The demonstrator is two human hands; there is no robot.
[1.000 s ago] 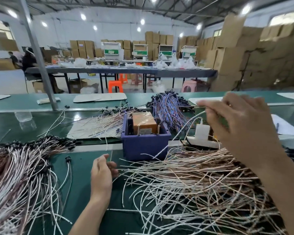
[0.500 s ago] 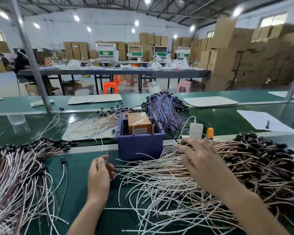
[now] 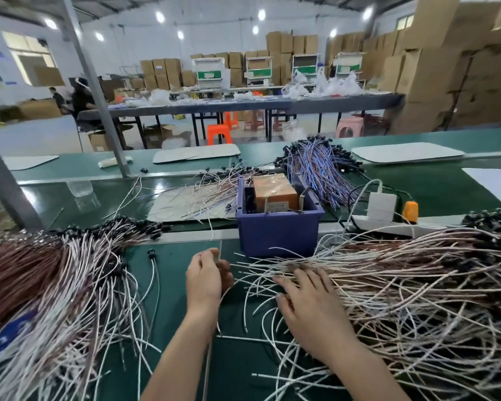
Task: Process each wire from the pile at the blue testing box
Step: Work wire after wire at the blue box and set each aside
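The blue testing box (image 3: 278, 233) stands mid-bench with an orange block inside it. A large pile of white and brown wires (image 3: 411, 287) spreads to its right. My right hand (image 3: 310, 308) lies on the near left edge of that pile, fingers spread flat over the wire ends. My left hand (image 3: 206, 277) sits just left of the pile in front of the box, fingers curled; a thin wire seems to run from it, but the grip is unclear. A second wire heap (image 3: 52, 287) with black end caps covers the left side.
Behind the box lie a blue and purple wire bundle (image 3: 318, 169), loose wires on a white sheet (image 3: 191, 204), a white power strip (image 3: 382, 215) with an orange plug, and a slanted metal post (image 3: 99, 111). One single wire (image 3: 154, 273) lies between the heaps.
My right hand came down from above the power strip onto the near edge of the right pile and moved left. My left hand stayed in front of the box.
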